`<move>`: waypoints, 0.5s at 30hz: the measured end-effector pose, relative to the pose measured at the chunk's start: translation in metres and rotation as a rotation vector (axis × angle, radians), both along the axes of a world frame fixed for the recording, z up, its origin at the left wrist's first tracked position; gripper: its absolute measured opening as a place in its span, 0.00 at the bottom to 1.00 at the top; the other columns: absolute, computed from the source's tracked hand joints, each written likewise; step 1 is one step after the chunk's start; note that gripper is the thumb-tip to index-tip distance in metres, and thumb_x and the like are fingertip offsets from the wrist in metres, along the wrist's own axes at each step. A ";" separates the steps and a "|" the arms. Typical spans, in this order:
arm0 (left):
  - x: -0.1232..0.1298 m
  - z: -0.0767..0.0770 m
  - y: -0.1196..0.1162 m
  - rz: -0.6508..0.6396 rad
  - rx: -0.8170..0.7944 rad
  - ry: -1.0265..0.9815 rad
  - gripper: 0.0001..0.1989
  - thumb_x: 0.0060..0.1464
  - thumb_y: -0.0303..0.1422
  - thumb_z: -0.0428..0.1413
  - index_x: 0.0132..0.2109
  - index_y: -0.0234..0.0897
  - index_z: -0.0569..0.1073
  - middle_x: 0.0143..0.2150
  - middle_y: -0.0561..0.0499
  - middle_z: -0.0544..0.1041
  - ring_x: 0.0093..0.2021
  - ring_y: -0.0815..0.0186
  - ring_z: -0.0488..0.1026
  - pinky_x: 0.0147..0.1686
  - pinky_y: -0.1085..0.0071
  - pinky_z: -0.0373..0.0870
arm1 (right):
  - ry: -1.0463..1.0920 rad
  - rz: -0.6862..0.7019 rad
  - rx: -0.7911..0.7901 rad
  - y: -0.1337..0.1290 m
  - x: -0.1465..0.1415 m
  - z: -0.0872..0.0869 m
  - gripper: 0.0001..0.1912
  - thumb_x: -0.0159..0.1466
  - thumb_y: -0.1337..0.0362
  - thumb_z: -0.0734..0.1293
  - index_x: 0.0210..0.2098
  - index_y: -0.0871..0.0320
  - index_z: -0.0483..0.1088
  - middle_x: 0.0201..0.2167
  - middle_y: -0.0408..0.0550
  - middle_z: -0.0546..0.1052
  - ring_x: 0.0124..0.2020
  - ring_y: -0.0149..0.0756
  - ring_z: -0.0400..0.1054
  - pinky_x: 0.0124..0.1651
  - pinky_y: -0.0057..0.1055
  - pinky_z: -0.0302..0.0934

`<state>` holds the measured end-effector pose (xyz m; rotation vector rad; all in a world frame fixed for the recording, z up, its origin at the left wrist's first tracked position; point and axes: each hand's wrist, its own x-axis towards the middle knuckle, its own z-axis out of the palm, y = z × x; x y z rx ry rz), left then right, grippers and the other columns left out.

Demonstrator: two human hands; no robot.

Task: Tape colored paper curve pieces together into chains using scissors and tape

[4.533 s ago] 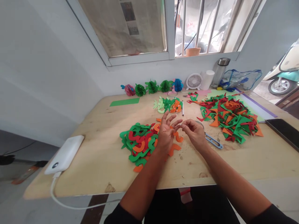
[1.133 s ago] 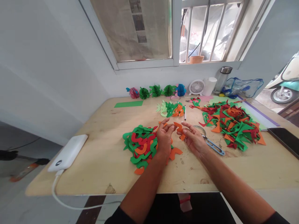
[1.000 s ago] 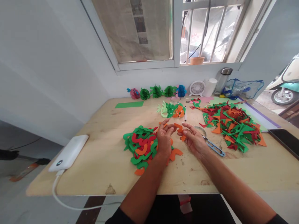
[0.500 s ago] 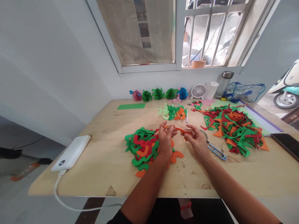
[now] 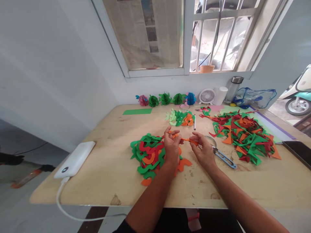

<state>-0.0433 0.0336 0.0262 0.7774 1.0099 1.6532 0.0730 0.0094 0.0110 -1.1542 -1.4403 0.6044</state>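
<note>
Between my two hands stretches a narrow orange paper piece (image 5: 185, 139), held a little above the table. My left hand (image 5: 172, 144) pinches its left end, beside a pile of wavy cut paper shapes (image 5: 149, 152) in green, red and orange. The right end is pinched by the fingers of my right hand (image 5: 201, 147). Under and beside that hand lies a pair of scissors or a cutter with a blue-grey handle (image 5: 225, 158); part of it is hidden. Farther back sit dotted green and orange paper pieces (image 5: 181, 118) and a pen (image 5: 194, 123).
A heap of paper scraps (image 5: 247, 132) covers the right side, near a black phone (image 5: 298, 150). Folded paper figures (image 5: 165, 99), a small white fan (image 5: 207, 96) and a glass bottle (image 5: 233, 89) line the wall. A white power bank (image 5: 75, 158) lies at the left edge.
My right hand has turned slightly and moved a little down and left, nearer my left hand. The orange paper piece stays held between both hands.
</note>
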 end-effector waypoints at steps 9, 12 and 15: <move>-0.007 0.003 0.000 -0.006 0.098 0.155 0.30 0.44 0.24 0.53 0.57 0.42 0.61 0.45 0.49 0.70 0.23 0.78 0.64 0.23 0.79 0.64 | 0.069 0.061 -0.042 0.001 0.001 -0.001 0.18 0.60 0.61 0.63 0.50 0.55 0.64 0.40 0.51 0.75 0.37 0.36 0.71 0.42 0.37 0.67; -0.008 0.003 0.001 -0.033 0.152 0.189 0.30 0.43 0.23 0.52 0.56 0.43 0.61 0.45 0.49 0.70 0.22 0.79 0.62 0.22 0.80 0.63 | 0.147 0.067 -0.111 0.004 0.003 -0.004 0.19 0.60 0.59 0.63 0.50 0.56 0.64 0.40 0.52 0.74 0.34 0.35 0.70 0.37 0.35 0.67; -0.008 0.001 0.003 -0.058 0.183 0.208 0.29 0.44 0.22 0.52 0.55 0.44 0.62 0.45 0.50 0.70 0.21 0.80 0.61 0.22 0.80 0.63 | 0.158 0.069 -0.150 0.006 0.005 -0.006 0.20 0.59 0.59 0.64 0.50 0.58 0.64 0.38 0.52 0.76 0.31 0.34 0.70 0.34 0.34 0.66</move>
